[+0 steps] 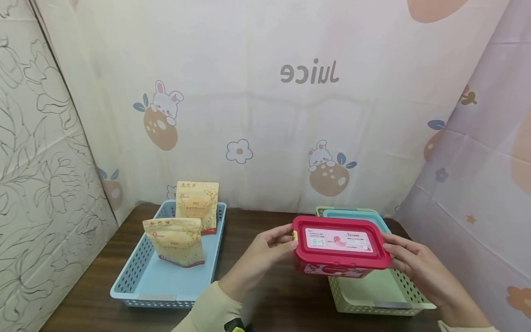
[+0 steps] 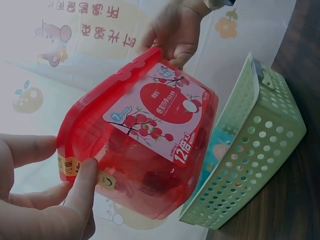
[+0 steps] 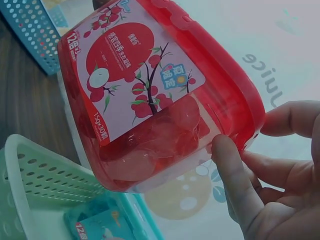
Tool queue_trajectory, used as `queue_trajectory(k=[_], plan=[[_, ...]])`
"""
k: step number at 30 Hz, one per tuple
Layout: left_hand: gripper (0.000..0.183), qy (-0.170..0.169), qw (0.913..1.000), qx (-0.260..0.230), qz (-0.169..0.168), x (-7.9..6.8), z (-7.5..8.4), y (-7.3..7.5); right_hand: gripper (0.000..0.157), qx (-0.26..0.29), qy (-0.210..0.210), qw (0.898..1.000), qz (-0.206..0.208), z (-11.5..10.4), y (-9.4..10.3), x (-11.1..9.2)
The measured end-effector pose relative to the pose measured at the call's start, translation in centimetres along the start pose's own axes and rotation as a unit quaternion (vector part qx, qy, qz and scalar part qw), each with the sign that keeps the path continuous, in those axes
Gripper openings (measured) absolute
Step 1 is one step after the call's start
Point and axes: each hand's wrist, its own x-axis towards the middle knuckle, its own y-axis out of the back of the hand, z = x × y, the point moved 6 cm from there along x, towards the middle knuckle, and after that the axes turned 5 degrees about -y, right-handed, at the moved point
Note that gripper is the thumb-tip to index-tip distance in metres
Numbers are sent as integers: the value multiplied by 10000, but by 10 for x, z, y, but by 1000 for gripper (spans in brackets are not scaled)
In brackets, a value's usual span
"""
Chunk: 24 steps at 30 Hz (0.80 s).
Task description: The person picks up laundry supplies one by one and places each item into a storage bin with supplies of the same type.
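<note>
A red lidded box of laundry pods (image 1: 338,244) is held up over the green basket in the head view. My left hand (image 1: 260,258) grips its left end, thumb and fingertips at the lid's rim. On the opposite end, my right hand (image 1: 423,267) pinches the box the same way. Through the clear red wall in the right wrist view, rounded pods (image 3: 175,130) show behind the printed label (image 3: 135,65). Below it stands the green basket (image 1: 365,290), with a teal box (image 3: 110,220) lying inside, mostly hidden by the red one in the head view.
To the left, a blue basket (image 1: 166,281) holds two yellow pouches, one at the front (image 1: 176,244) and one at the back (image 1: 197,203). Both baskets sit on a dark wooden table (image 1: 265,295). Printed curtains (image 1: 265,115) enclose the back and sides.
</note>
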Motion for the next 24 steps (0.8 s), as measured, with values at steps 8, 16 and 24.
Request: queue_trajectory(k=[8, 16, 24], plan=[[51, 107, 9999, 29, 5, 4, -2, -6, 34, 112, 327, 9992, -193, -2, 6, -6], [51, 91, 9998, -108, 118, 8, -10, -16, 32, -5, 284, 9996, 31, 1, 16, -7], [51, 184, 9994, -227, 168, 16, -20, -33, 28, -64, -783, 9959, 457, 15, 37, -12]])
